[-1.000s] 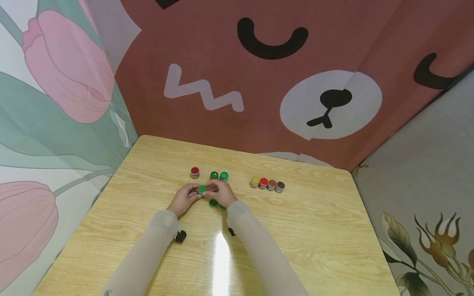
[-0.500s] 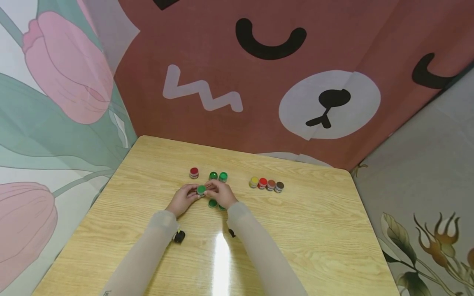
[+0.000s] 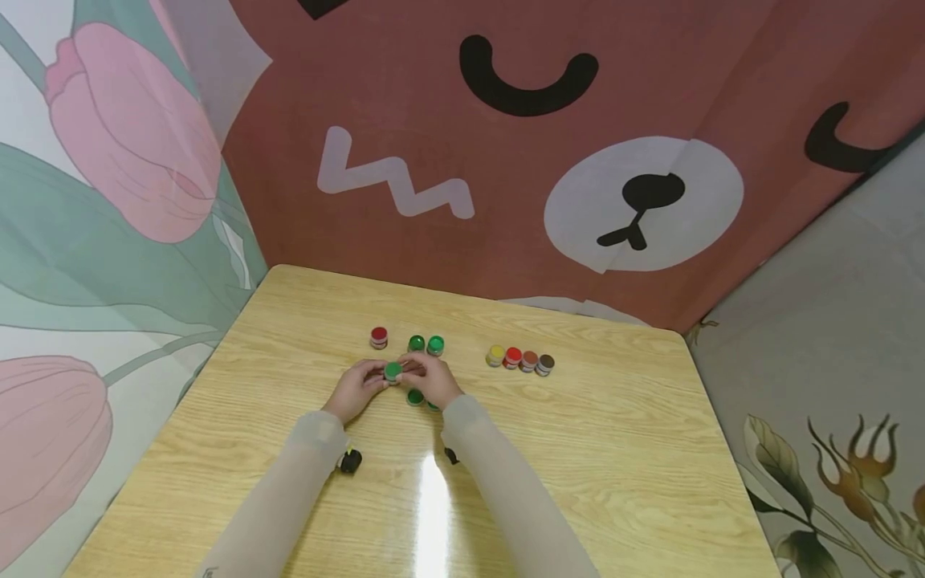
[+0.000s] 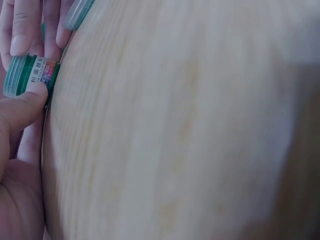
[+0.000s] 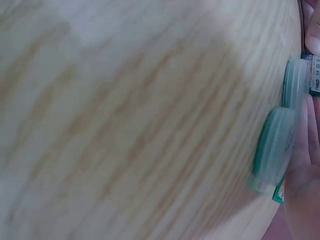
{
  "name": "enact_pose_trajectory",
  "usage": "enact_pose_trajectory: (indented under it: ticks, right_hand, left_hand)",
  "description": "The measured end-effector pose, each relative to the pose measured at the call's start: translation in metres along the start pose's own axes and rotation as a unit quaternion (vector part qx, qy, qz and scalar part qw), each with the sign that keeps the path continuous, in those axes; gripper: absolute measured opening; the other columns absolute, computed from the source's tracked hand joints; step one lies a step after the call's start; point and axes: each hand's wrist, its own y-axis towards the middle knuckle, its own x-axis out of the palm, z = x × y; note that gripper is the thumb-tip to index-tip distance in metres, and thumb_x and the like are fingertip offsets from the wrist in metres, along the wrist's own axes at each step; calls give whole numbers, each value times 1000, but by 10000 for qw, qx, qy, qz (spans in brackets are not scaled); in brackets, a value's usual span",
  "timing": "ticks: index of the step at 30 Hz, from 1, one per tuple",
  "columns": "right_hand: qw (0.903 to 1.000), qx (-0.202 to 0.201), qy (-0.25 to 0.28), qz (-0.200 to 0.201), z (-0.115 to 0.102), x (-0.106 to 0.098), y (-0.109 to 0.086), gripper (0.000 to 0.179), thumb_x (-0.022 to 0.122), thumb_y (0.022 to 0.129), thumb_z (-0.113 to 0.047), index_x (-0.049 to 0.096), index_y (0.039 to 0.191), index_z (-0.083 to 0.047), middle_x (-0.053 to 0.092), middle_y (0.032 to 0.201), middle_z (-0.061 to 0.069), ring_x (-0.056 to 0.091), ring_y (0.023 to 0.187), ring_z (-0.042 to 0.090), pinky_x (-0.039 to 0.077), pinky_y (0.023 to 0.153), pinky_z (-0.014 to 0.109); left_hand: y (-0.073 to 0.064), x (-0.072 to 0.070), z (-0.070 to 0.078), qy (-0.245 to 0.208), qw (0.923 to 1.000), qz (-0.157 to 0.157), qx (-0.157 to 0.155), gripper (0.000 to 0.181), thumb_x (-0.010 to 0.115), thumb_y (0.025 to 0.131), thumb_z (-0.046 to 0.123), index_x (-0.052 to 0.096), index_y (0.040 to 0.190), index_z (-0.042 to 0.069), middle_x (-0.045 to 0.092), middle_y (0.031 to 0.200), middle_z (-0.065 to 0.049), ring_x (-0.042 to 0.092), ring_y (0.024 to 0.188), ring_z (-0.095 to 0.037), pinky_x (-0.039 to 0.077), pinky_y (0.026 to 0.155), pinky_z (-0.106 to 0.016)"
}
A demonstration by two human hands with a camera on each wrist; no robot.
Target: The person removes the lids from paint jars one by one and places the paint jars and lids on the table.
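A small green paint jar (image 3: 393, 372) stands between both hands in the head view. My left hand (image 3: 354, 391) grips it from the left, its thumb on the printed label of the jar (image 4: 40, 72) in the left wrist view. From the other side, my right hand (image 3: 433, 380) pinches the same jar with thumb and fingers. Two green jars stand just behind the right hand, one being this lidded jar (image 3: 436, 345). Two more are in front of it, including a dark green jar (image 3: 415, 397); the other is partly hidden by the right hand and sleeve.
A dark red jar (image 3: 379, 337) stands alone at the back left. To the right, a yellow jar (image 3: 495, 356), a red jar (image 3: 512, 358), an orange-brown jar (image 3: 529, 362) and a dark brown jar (image 3: 545, 365) form a row on the wooden table (image 3: 614, 449).
Both hands keep hold of the green paint jar in nearly the same place. The whole head view has shifted very slightly; the other jars stay put.
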Motion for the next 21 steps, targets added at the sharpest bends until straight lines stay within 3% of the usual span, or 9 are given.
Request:
enact_pose_trajectory:
  ticks: [4, 8, 15, 21]
  right_hand:
    - [9998, 28, -93, -182, 0, -2, 0, 36, 67, 99, -18, 65, 135, -15, 66, 129, 5, 65, 114, 21, 56, 94, 34]
    - [9994, 117, -178, -270, -3, -2, 0, 37, 69, 99, -21, 64, 134, -13, 67, 125, 7, 66, 112, 21, 57, 92, 33]
    - [9984, 234, -521, 14, -7, 5, -2, 30, 71, 97, -22, 64, 123, -9, 71, 111, 6, 68, 98, 17, 58, 82, 28]
    - [9991, 160, -338, 200, -10, 6, -1, 27, 74, 95, -20, 68, 118, -8, 71, 108, 6, 68, 98, 17, 58, 83, 29]
  left_hand:
    - [-1, 1, 1, -74, 10000, 24, 18, 39, 68, 96, 4, 59, 133, -7, 56, 133, -25, 59, 123, -37, 51, 103, -43]
    - [-2, 2, 2, -140, 9999, 22, -9, 40, 68, 96, 2, 58, 134, -7, 55, 133, -25, 59, 123, -38, 52, 103, -40]
    - [-4, 3, 3, -256, 9997, 33, 56, 42, 67, 95, -3, 54, 134, -12, 52, 134, -29, 57, 124, -42, 51, 103, -36]
    - [-1, 3, 3, -241, 9997, 27, -58, 42, 67, 95, -1, 54, 135, -10, 52, 135, -27, 58, 124, -40, 52, 102, -35]
